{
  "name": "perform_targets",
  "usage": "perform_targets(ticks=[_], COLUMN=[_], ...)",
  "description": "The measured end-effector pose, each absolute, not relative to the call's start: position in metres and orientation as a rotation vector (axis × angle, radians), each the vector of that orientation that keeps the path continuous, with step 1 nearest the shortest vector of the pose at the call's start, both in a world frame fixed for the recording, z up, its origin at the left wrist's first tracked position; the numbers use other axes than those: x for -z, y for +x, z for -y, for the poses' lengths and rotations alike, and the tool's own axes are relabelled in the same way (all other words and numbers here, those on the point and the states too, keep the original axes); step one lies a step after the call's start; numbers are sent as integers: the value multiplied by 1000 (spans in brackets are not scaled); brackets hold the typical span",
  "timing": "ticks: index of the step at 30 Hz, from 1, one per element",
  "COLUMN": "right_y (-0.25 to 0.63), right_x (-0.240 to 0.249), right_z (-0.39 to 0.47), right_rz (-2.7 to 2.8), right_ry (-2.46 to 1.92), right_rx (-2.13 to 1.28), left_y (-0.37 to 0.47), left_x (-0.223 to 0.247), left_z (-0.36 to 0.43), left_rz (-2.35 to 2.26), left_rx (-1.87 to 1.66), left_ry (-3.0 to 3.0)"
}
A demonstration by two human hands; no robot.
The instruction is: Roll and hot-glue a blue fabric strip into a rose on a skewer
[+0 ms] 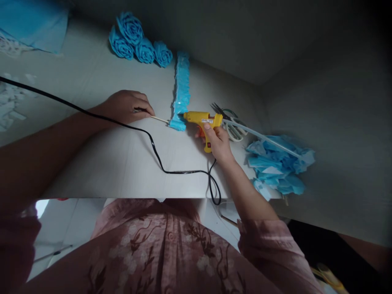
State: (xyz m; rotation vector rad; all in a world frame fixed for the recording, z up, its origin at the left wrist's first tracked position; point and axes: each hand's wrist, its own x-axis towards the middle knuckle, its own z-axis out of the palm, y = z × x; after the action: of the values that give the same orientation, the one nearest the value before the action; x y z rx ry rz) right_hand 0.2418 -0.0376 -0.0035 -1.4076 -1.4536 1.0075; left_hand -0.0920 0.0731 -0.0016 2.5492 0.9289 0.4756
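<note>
My right hand [219,141] grips a yellow glue gun [199,118], its nozzle touching or just above a gathered blue strip [183,85]. A long pale glue stick [263,136] juts from the back of the gun. Between the fingers of my left hand [130,107] is a thin wooden stick [159,119]. The stick's far end meets the lower end of the strip, where the blue material is folded or rolled around it. The strip stretches away from me across the white table [122,163].
Several blue rolled flowers [130,28] lie at the back. Scissors [234,124] rest behind my right hand, beside crumpled blue pieces [278,163]. A black cord [180,172] crosses the table and my left forearm. Blue sheets [36,24] and white scraps [10,98] lie at left.
</note>
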Motion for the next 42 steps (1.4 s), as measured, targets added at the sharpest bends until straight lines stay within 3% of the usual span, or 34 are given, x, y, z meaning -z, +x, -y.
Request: perform_targets(ticks=[11,42], right_y=[244,254], right_x=[10,4], right_z=[35,37], right_rz=[1545,1556], right_ry=[-1460,-1436], right_rx=[-913,-877], left_y=[-96,-99], left_x=[22,23], left_z=[-83,-85], left_rz=[-830,-817], left_rx=[-675,-674], left_ry=[2644,2662])
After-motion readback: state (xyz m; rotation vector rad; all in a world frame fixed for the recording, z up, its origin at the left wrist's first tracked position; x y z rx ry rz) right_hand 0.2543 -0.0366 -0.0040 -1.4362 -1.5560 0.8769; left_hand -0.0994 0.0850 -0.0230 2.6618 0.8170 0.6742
